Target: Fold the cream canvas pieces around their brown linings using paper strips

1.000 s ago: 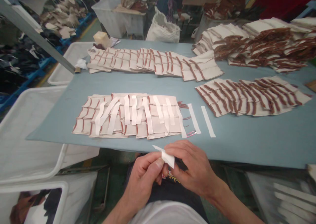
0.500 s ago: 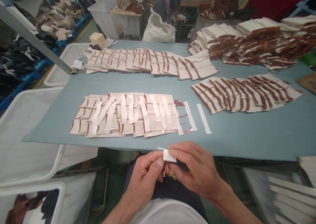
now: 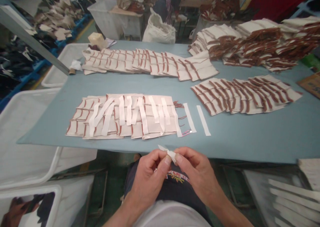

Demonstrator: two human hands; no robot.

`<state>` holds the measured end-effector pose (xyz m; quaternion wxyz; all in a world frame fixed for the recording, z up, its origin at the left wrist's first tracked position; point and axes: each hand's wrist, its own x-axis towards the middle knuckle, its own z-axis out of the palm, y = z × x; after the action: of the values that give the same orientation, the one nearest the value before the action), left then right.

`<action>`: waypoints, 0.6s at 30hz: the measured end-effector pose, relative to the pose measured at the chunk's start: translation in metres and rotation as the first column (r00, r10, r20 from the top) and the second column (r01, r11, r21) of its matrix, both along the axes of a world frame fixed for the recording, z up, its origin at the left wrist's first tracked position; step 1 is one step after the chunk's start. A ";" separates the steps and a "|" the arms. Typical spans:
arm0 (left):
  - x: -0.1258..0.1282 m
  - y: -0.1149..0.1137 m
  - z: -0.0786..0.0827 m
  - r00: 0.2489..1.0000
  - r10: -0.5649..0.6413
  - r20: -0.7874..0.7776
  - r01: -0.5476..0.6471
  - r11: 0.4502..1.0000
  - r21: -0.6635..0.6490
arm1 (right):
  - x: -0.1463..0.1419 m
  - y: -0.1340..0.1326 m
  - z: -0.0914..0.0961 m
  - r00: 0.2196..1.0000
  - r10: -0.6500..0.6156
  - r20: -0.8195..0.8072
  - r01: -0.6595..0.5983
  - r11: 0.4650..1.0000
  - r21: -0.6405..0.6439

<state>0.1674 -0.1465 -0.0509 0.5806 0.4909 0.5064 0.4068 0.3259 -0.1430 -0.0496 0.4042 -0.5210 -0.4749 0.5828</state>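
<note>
Just in front of the table edge, my left hand [image 3: 153,173] and my right hand [image 3: 196,170] pinch a small white strip [image 3: 171,154] between thumbs and fingertips. One thin end of it sticks out to the upper left; part is hidden by my fingers. On the table beyond lies a row of overlapping cream fabric panels with brown trim [image 3: 127,120], with several loose white strips [image 3: 142,115] across them. To their right, two more white strips [image 3: 203,120] lie on the cloth. A small pink-handled tool [image 3: 186,132] rests near the strips' lower ends.
Cream panels with brown edging lie in a back row [image 3: 150,63] and a right-hand row [image 3: 246,95] on the blue-green table [image 3: 250,138]. A tall pile [image 3: 252,43] fills the back right. White bins [image 3: 27,120] stand left. A person [image 3: 170,3] bends behind a white sack [image 3: 160,28].
My right hand has turned from lying over the strip to pinching it with thumb and finger. The strip now looks folded or twisted narrower. The view has shifted slightly.
</note>
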 end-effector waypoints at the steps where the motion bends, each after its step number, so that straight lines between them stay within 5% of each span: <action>1: 0.001 0.000 0.000 1.000 0.008 -0.005 -0.007 1.000 0.004 | 0.002 0.001 -0.001 1.000 0.011 -0.019 -0.012 0.999 -0.045; 7: 0.006 0.002 -0.006 0.998 0.052 -0.041 -0.054 0.997 -0.048 | 0.003 0.004 -0.006 0.999 0.021 -0.025 -0.025 0.987 -0.159; 13: 0.012 0.006 -0.011 0.999 0.040 0.032 -0.037 0.995 -0.091 | 0.006 0.003 -0.010 0.979 0.027 -0.202 -0.078 0.965 -0.249; 18: 0.015 0.002 -0.018 0.996 0.090 -0.015 -0.090 0.996 0.011 | 0.016 0.008 -0.023 0.966 -0.104 -0.237 0.047 0.971 -0.234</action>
<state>0.1827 -0.1446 -0.0690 0.5553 0.4735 0.5304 0.4314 0.3420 -0.1352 -0.0725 0.4200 -0.5046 -0.3309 0.6778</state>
